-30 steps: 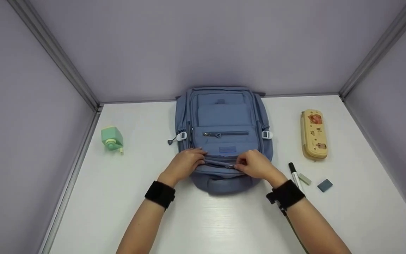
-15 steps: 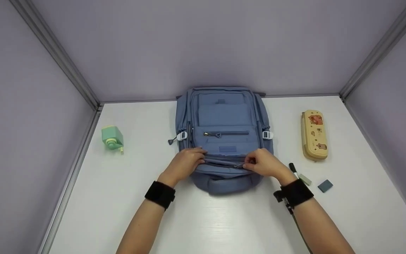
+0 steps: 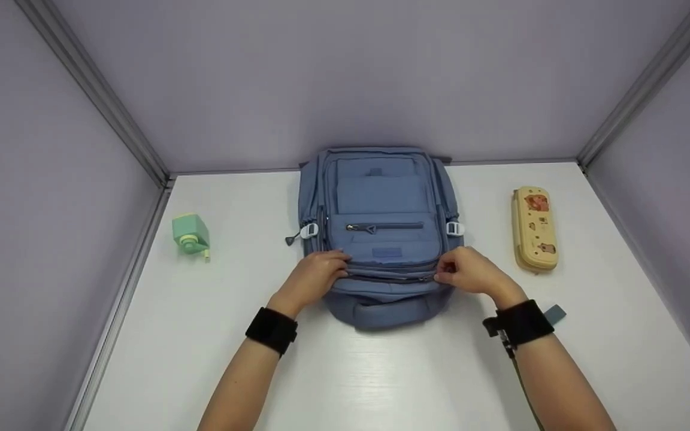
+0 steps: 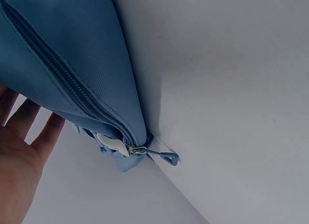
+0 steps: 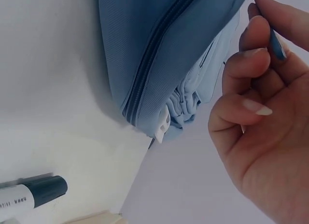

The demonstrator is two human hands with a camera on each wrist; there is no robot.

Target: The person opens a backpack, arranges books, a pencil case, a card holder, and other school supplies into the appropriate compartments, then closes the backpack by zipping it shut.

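The backpack (image 3: 381, 233) is being viewed from above by the head camera, and its side seams are being shown close-up by both wrist cameras.

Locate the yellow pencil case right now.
In the head view, the pencil case lies on the table at the right, beyond the right hand and apart from the backpack.

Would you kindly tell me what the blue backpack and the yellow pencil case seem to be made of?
The backpack looks like woven fabric, probably nylon or polyester: a matte, finely ribbed weave shows in the left wrist view. The pencil case seems a smooth moulded shell, perhaps plastic or silicone, with rounded edges and printed pictures; the distance leaves that open.
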